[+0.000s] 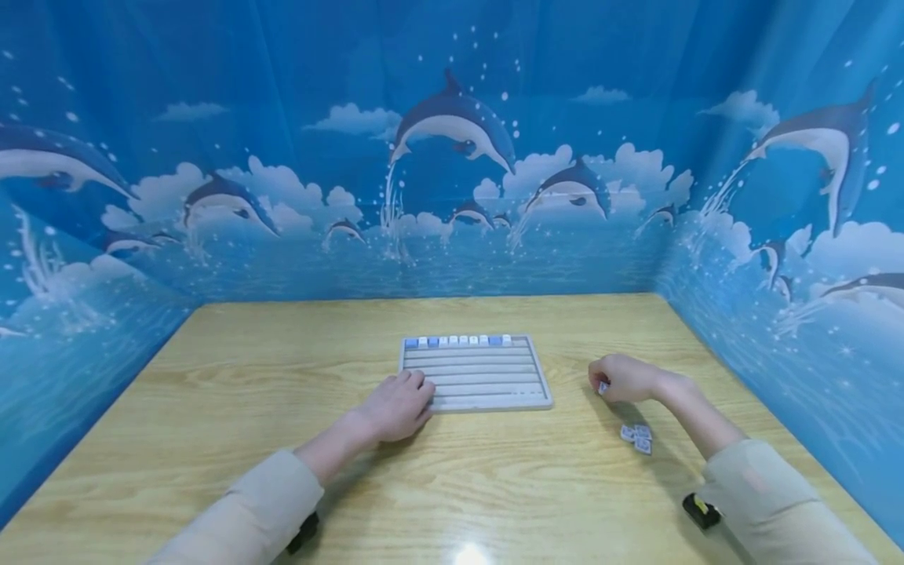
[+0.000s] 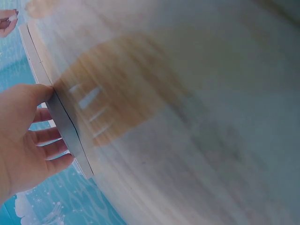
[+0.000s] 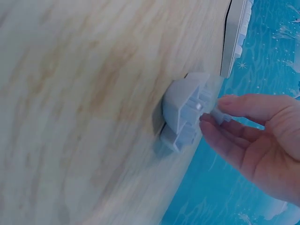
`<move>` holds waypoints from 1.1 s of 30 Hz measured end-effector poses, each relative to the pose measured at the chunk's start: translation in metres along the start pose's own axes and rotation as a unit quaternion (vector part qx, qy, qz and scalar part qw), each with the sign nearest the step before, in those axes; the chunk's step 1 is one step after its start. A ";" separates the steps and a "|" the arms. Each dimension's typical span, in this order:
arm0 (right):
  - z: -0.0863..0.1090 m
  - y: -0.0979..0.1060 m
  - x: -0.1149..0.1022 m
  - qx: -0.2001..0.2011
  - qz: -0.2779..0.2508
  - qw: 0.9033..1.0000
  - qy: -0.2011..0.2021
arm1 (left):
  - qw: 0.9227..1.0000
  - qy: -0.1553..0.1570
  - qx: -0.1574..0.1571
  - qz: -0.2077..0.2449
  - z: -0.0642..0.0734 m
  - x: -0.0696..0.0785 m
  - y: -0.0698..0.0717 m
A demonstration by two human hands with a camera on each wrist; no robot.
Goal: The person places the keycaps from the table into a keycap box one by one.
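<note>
A pale keycap tray (image 1: 487, 369) with ridged rows lies on the table, white and blue keycaps (image 1: 463, 340) standing along its far row. My left hand (image 1: 395, 404) holds the tray's near left corner. In the left wrist view its thumb (image 2: 40, 93) lies against the front edge, with the other fingers bent over the top. Off to the tray's right, my right hand (image 1: 628, 379) pinches a small pale keycap (image 3: 220, 115) between thumb and fingertips, partly hidden by them. Nearer to me, 3 loose keycaps (image 1: 642, 432) lie grouped, hollow undersides showing.
The wood-patterned table (image 1: 212, 439) carries the tray between the two forearms. A blue curtain (image 1: 297, 259) printed with dolphins borders it at the back and sides. Small black devices (image 1: 701, 512) sit beneath the sleeve cuffs.
</note>
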State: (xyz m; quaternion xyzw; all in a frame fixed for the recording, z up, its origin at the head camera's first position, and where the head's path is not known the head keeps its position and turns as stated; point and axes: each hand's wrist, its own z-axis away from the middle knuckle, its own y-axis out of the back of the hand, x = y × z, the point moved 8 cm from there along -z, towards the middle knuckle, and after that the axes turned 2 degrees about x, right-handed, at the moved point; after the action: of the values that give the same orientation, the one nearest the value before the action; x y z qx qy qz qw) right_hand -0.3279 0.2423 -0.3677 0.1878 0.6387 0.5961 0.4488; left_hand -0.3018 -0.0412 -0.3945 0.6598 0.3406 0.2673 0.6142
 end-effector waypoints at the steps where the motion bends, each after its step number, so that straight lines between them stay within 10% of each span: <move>1: -0.002 0.002 0.000 0.008 0.000 1.000 -0.006 | 1.000 0.000 0.001 0.000 0.000 0.000 0.000; 33: -0.032 0.026 -0.008 0.156 0.076 0.984 -0.032 | 1.000 0.001 -0.003 0.012 0.000 -0.001 -0.001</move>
State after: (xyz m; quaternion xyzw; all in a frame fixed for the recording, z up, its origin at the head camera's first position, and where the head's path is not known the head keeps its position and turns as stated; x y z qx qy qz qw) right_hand -0.3570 0.2229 -0.3445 0.3226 0.6928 0.5151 0.3880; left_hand -0.3028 -0.0418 -0.3952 0.6619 0.3322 0.2765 0.6124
